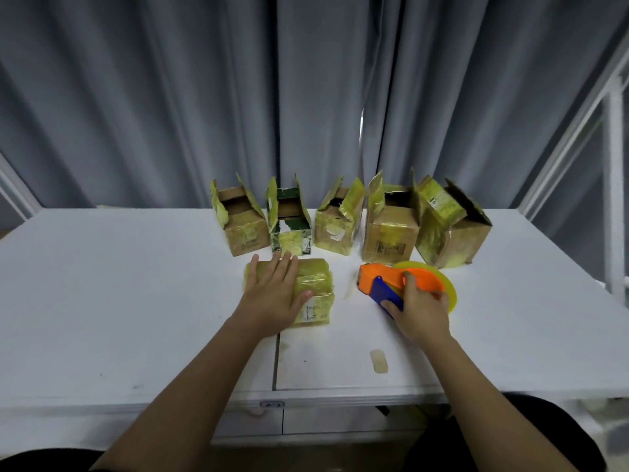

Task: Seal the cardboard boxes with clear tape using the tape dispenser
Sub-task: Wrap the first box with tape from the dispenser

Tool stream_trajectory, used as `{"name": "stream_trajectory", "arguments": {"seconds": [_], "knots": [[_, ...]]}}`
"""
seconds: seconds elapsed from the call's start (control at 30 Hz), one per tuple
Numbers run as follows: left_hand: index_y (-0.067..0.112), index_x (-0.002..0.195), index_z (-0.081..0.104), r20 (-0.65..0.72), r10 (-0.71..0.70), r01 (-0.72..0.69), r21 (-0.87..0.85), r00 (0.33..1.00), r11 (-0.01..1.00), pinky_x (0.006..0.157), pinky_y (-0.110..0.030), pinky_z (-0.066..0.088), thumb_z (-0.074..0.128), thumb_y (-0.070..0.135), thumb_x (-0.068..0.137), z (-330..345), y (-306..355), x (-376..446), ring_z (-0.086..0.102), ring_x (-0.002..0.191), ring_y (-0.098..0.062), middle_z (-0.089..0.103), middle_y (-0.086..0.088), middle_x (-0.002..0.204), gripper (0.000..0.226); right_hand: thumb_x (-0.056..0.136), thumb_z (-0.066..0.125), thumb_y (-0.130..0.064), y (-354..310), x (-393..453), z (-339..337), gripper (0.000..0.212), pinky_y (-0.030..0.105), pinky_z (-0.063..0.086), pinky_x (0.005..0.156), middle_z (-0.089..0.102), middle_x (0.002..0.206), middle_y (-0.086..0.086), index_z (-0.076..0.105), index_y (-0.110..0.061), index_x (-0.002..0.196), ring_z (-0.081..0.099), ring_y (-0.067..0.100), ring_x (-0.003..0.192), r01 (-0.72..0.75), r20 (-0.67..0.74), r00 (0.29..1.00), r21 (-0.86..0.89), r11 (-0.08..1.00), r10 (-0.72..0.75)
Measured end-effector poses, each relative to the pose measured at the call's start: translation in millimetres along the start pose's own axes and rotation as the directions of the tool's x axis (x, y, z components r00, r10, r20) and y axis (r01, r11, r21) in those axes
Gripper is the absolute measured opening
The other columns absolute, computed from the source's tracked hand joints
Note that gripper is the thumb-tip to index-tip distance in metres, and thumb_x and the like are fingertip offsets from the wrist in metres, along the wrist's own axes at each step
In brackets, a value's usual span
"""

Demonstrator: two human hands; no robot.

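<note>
A small closed cardboard box [315, 294], covered in yellowish tape, sits on the white table [136, 301] near the middle. My left hand [275, 294] lies flat on its top with straight fingers. To the right, my right hand [420, 310] grips the blue handle of an orange tape dispenser [384, 281] that carries a yellow tape roll [449, 294]. The dispenser rests on the table, apart from the closed box. Behind them stands a row of several open boxes [335, 226] with their flaps raised.
A short scrap of tape [378, 361] is stuck to the table near the front. A seam [275, 362] runs through the tabletop. Grey curtains hang behind the table, and a white frame [616, 199] stands at the right edge.
</note>
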State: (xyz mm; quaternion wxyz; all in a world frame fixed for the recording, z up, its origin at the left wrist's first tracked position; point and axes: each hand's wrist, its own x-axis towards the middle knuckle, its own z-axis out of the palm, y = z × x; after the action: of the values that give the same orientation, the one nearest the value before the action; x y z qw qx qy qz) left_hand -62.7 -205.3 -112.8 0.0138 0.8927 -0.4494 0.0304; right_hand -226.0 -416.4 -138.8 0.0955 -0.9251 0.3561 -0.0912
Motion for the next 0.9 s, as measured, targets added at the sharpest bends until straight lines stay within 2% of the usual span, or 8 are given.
{"name": "stream_trajectory", "arguments": {"seconds": [0.17,0.27,0.37,0.43,0.53,0.63,0.77,0.9], "knots": [[0.015,0.152,-0.002,-0.058,0.008,-0.007,0.016,0.998,1.0,0.11,-0.049,-0.022,-0.012,0.056,0.075,-12,14,1,-0.011,0.147,-0.02,-0.003,-0.002,0.161,0.088,0.094,0.049,-0.049,5,0,-5,0.055,0.036,0.031,0.093,0.068,0.099,0.001,0.034,-0.018,0.138,0.064,0.024,0.094,0.043,-0.013,0.999,-0.001,0.999,-0.043],[0.017,0.152,0.004,-0.099,0.042,-0.045,-0.032,0.994,0.998,0.11,-0.047,-0.023,0.008,0.047,0.085,-20,32,3,-0.007,0.147,-0.016,0.001,0.001,0.16,0.074,0.094,0.049,-0.048,10,-3,-7,0.055,0.035,0.03,0.092,0.068,0.102,0.0,0.035,-0.018,0.138,0.063,0.024,0.097,0.068,-0.034,0.997,0.028,0.997,-0.067],[0.021,0.15,0.019,-0.147,0.042,-0.06,-0.119,0.988,0.991,0.112,-0.045,-0.02,0.03,0.052,0.093,-23,49,8,0.006,0.145,-0.012,0.016,0.004,0.157,0.066,0.094,0.051,-0.048,17,-10,-9,0.058,0.034,0.028,0.094,0.069,0.101,0.0,0.036,-0.018,0.141,0.063,0.023,0.097,0.088,-0.082,0.993,0.103,0.991,-0.08],[0.023,0.145,0.028,-0.171,0.027,-0.057,-0.173,0.985,0.983,0.112,-0.045,-0.018,0.045,0.057,0.091,-22,58,10,0.016,0.142,-0.011,0.028,0.006,0.15,0.066,0.092,0.055,-0.046,20,-15,-13,0.059,0.033,0.027,0.095,0.07,0.097,-0.002,0.039,-0.019,0.142,0.063,0.022,0.094,0.1,-0.142,0.987,0.182,0.978,-0.074],[0.026,0.137,0.035,-0.211,0.0,-0.039,-0.177,0.977,0.983,0.112,-0.045,-0.018,0.052,0.068,0.08,-21,73,12,0.027,0.135,-0.01,0.038,0.01,0.138,0.073,0.09,0.061,-0.042,20,-19,-26,0.058,0.033,0.028,0.097,0.072,0.094,-0.001,0.044,-0.019,0.14,0.064,0.023,0.092,0.14,-0.228,0.971,0.274,0.952,-0.078],[0.023,0.127,0.045,-0.302,-0.051,-0.013,-0.207,0.952,0.978,0.111,-0.046,-0.016,0.058,0.073,0.072,-20,88,14,0.039,0.126,-0.013,0.048,0.009,0.126,0.075,0.089,0.064,-0.04,17,-24,-45,0.057,0.037,0.03,0.101,0.072,0.103,0.0,0.045,-0.019,0.139,0.063,0.024,0.099,0.171,-0.256,0.963,0.319,0.932,-0.089],[0.021,0.099,0.057,-0.537,-0.102,-0.059,-0.274,0.837,0.96,0.111,-0.044,0.0,0.068,0.066,0.067,-20,99,18,0.058,0.101,-0.017,0.06,0.008,0.097,0.057,0.088,0.064,-0.041,11,-32,-65,0.059,0.043,0.037,0.102,0.07,0.111,0.0,0.044,-0.021,0.139,0.062,0.023,0.101,0.194,-0.267,0.959,0.362,0.912,-0.099],[0.021,0.1,0.057,-0.556,-0.048,-0.098,-0.229,0.83,0.969,0.109,-0.048,0.025,0.072,0.061,0.067,-26,99,16,0.057,0.099,-0.018,0.06,0.006,0.097,0.054,0.087,0.064,-0.044,4,-37,-77,0.06,0.046,0.041,0.102,0.068,0.115,-0.001,0.043,-0.023,0.14,0.06,0.023,0.106,0.198,-0.251,0.962,0.385,0.901,-0.104]]}}
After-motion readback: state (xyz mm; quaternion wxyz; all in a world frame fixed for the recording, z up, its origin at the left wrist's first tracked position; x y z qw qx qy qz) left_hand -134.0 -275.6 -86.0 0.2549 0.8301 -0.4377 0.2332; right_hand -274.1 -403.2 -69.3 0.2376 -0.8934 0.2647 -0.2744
